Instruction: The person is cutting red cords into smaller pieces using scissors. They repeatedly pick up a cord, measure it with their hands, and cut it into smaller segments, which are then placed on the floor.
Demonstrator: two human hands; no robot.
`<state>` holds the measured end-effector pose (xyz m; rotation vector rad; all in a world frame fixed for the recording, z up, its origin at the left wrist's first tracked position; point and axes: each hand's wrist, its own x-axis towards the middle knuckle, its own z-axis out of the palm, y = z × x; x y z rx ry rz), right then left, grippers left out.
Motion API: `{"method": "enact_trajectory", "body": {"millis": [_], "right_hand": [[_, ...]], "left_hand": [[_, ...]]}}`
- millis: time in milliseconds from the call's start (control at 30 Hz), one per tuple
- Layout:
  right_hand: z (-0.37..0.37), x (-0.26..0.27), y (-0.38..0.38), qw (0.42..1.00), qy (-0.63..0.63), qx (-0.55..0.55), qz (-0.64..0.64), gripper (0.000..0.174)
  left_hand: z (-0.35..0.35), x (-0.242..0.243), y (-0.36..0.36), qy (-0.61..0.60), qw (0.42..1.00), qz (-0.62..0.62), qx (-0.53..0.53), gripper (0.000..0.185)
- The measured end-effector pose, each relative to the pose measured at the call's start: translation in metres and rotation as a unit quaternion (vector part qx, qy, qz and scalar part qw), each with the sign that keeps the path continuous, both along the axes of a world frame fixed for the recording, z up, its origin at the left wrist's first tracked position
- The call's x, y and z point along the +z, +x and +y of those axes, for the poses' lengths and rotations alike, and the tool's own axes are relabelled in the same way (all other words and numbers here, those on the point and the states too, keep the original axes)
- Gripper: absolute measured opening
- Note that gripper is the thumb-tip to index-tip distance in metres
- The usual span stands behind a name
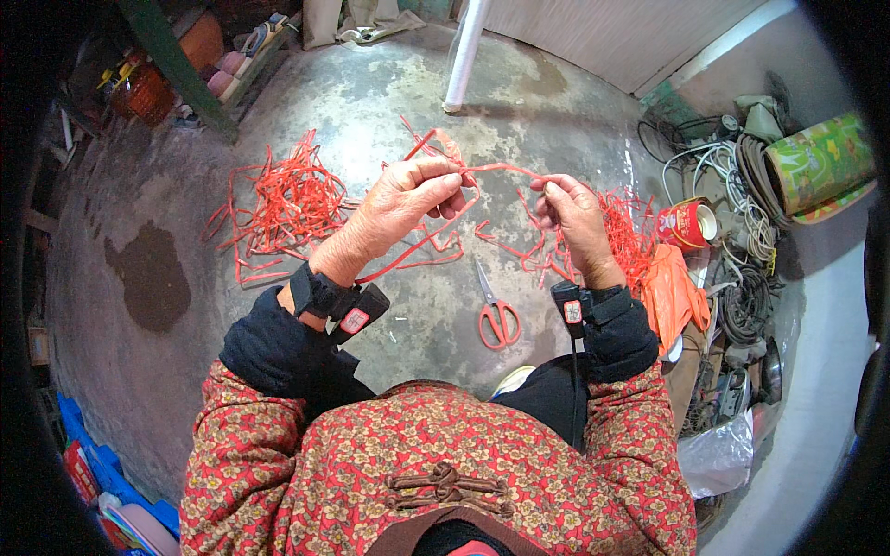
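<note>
Between my two hands a red plastic strip point(502, 167) is stretched nearly level above the floor. My left hand point(417, 191) pinches it between thumb and fingers, where it meets a loop and other strands that hang below. Its other end is pinched in the fingertips of my right hand point(570, 208). A tangled heap of red strips point(295, 198) lies on the floor left of my left hand. Another heap of red strips point(626, 233) lies beyond and beside my right hand, partly hidden by it. Scissors with red handles point(498, 323) rest on the floor below the hands, blades nearly together.
On the right are an orange plastic bag point(671, 295), a red tub point(685, 226), coiled cables point(747, 302) and a green patterned container point(820, 163). A white roll point(464, 62) stands at the far side. A green post point(181, 69) leans at upper left; blue plastic point(111, 462) lies at lower left.
</note>
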<state>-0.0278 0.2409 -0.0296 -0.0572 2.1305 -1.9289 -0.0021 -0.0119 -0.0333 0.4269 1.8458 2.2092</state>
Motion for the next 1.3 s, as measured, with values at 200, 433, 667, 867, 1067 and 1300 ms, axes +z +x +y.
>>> {"method": "enact_trajectory", "body": {"millis": [200, 433, 667, 867, 1067, 1300], "right_hand": [[-0.022, 0.013, 0.011, 0.932, 0.150, -0.081, 0.319, 0.017], [-0.056, 0.026, 0.045, 0.913, 0.237, 0.101, 0.317, 0.017], [-0.063, 0.019, 0.047, 0.967, 0.109, 0.089, 0.211, 0.020], [-0.066, 0.021, 0.053, 0.956, 0.115, 0.117, 0.245, 0.021], [-0.046, -0.042, 0.000, 0.982, 0.119, 0.062, 0.132, 0.024], [0.041, -0.215, 0.030, 0.894, 0.438, 0.087, 0.030, 0.039]], "left_hand": [[0.008, 0.003, 0.006, -0.003, 0.999, 0.017, 0.045, 0.018], [0.022, 0.005, 0.015, -0.039, 0.996, 0.033, 0.073, 0.015], [0.023, 0.007, 0.018, -0.063, 0.993, 0.041, 0.086, 0.015], [0.016, 0.001, 0.011, -0.112, 0.989, 0.075, 0.052, 0.016], [-0.015, -0.012, -0.006, -0.101, 0.988, -0.071, 0.094, 0.019], [-0.062, -0.008, -0.026, 0.033, 0.972, -0.111, 0.205, 0.021]]}}
